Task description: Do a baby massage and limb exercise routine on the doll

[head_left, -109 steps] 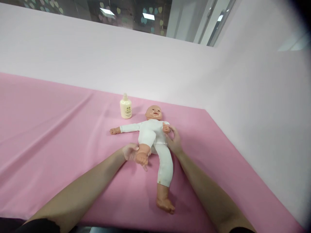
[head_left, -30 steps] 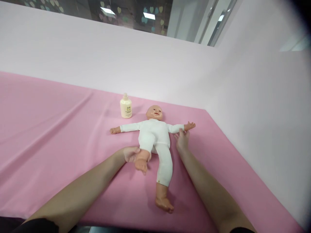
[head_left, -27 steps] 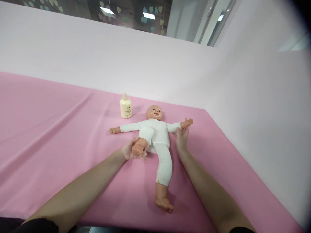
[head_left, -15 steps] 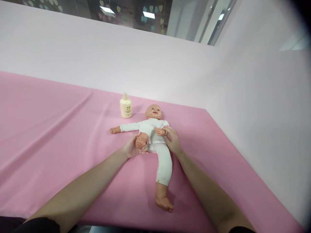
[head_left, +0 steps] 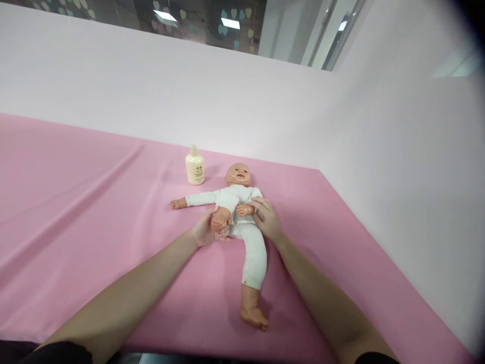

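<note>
A baby doll (head_left: 254,255) in white cloth lies on its back, its head toward the far wall. My left hand (head_left: 205,230) is closed around the doll's raised leg, whose bare foot (head_left: 221,220) points up toward me. The other leg lies stretched toward the near edge. My right hand (head_left: 266,218) grips the doll's arm near the wrist, and the small doll hand (head_left: 245,210) rests over the belly. The doll's other arm reaches out to the left. Part of my right fingers is hidden behind the doll's arm.
A cream-coloured pump bottle (head_left: 195,169) stands left of the doll's head. Pink cloth (head_left: 113,202) with a few folds covers the table. A white wall (head_left: 151,86) rises behind it and along the right, with a window (head_left: 204,25) at the top.
The doll's arm in my right hand has shifted slightly left and down across the belly. My left hand and the raised leg stay almost in place.
</note>
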Available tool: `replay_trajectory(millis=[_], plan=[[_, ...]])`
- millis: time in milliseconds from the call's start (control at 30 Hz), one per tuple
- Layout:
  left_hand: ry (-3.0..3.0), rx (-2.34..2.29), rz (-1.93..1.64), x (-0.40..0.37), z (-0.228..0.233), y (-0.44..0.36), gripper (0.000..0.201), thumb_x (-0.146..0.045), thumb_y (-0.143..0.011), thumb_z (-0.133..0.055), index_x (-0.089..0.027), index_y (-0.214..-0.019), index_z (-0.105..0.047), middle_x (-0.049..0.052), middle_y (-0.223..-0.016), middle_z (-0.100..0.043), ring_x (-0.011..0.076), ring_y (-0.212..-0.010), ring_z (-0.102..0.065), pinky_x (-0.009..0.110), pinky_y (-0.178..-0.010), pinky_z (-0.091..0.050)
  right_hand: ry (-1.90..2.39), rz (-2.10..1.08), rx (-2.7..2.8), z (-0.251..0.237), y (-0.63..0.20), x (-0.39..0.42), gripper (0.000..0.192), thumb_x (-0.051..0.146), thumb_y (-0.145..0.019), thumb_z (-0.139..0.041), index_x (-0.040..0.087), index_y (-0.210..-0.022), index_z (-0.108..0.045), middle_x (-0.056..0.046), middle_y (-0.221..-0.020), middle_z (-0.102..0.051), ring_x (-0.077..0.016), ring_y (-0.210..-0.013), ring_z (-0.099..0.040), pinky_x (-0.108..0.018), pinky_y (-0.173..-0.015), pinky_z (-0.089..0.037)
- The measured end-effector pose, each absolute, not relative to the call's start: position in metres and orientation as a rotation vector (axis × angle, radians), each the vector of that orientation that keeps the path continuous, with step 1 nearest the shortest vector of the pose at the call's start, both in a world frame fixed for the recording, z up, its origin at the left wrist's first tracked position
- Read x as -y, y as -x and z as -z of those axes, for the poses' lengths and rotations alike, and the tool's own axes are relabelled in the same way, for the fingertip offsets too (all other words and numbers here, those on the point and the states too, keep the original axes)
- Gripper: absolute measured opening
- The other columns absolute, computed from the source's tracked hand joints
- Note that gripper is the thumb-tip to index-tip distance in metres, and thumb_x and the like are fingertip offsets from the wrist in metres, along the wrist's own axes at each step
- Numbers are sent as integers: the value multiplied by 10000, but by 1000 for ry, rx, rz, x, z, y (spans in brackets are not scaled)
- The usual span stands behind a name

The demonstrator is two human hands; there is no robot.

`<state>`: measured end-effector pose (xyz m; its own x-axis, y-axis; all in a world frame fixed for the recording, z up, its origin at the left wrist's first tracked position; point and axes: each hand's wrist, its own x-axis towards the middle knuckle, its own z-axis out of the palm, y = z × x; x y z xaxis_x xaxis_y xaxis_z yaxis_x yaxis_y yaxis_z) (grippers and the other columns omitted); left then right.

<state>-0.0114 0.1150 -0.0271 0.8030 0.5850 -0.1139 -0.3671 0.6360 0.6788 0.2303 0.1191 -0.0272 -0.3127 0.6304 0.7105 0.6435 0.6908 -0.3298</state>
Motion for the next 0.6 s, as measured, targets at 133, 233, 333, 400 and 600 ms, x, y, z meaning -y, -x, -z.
replay_trajectory(millis=[133,233,333,400,600], plan=[[-697,-342,-558,-114,25,12,540,-631,-808,-471,-110,-796,-610,-7,-487,-499,104,-434,-402,293,-582,-447,954,30,2036,27,-231,-120,398,131,-849,-434,269,-1183,-599,-61,-1238,-584,-229,-1233,-490,-478,-1061,-415],[-699,-353,-565,-113,24,12,547,-626,-831,-437,-107,-808,-612,-6,-488,-500,105,-430,-397,296,-579,-442,948,29,2056,28,-231,-121,400,125,-843,-435,280,-1167,-608,-51,-1235,-588,-228,-1242,-482,-474,-1062,-417],[-705,-370,-559,-114,26,12,547,-646,-797,-478,-116,-814,-610,-7,-482,-502,109,-430,-398,298,-577,-436,936,31,2072,29,-232,-122,400,123,-838,-438,281,-1160,-613,-47,-1235,-591,-229,-1252,-475,-477,-1060,-421],[-708,-372,-557,-114,27,12,547,-652,-789,-488,-120,-817,-612,-5,-483,-504,114,-436,-411,295,-574,-429,929,28,2071,30,-232,-123,401,124,-837,-438,284,-1161,-612,-45,-1235,-592,-229,-1249,-478,-482,-1057,-423],[-730,-361,-546,-114,27,11,533,-631,-802,-490,-117,-835,-624,6,-510,-529,120,-453,-440,295,-572,-435,955,-23,1995,32,-232,-122,380,124,-837,-452,269,-1151,-610,-55,-1227,-597,-220,-1230,-495,-477,-1061,-413]])
